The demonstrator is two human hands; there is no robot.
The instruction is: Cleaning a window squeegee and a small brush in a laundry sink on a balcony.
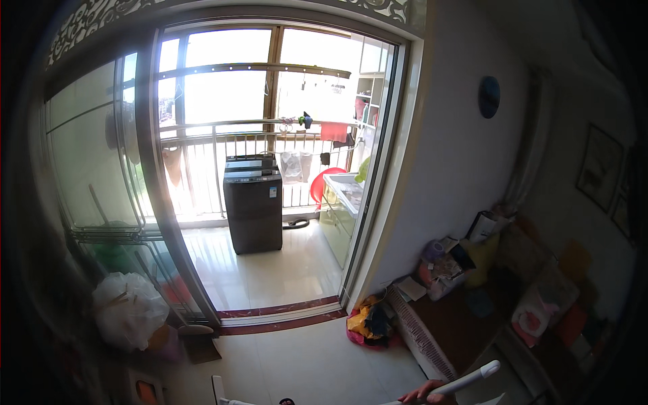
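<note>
At the lower edge, right of the middle, my right hand [424, 392] is closed around a white bar. This white bar [472, 376] slants up to the right and ends in a rounded tip. Another white piece [217, 390], thin and upright, shows at the bottom edge further left; whether it joins the bar cannot be seen. My left hand is out of view. Between the two white parts a small dark thing [287, 401] is cut off by the lower edge.
Ahead, a sliding glass door frame [152, 169] opens onto a balcony with a dark washing machine [253, 212] and a sink cabinet [334, 216]. Bags [370, 324] lie by the right door post. A cluttered wooden bench [466, 331] stands right; a white plastic bag [128, 310] sits left.
</note>
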